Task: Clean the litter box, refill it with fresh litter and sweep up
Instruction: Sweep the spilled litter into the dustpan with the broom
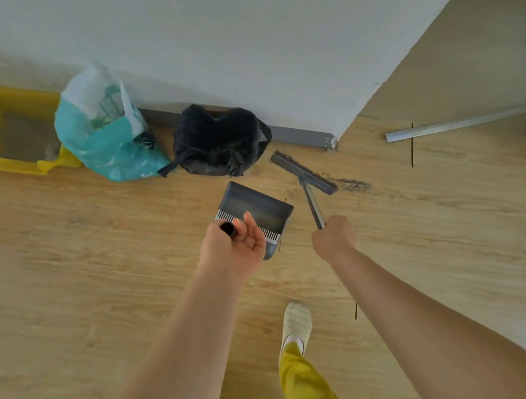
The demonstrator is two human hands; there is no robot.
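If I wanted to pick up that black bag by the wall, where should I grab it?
Grab the black bag by its knotted ties at the front, near the floor edge facing the dustpan. The ties stick out as thin tails, easy to pinch, while the body is round and floppy. Come from above and the open floor side, since the wall blocks the back.

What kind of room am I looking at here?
Most likely a corner of a home, set up for a cat. A yellow litter box sits on wood-look flooring against a white wall, with a teal and white bag and a tied black rubbish bag beside it.
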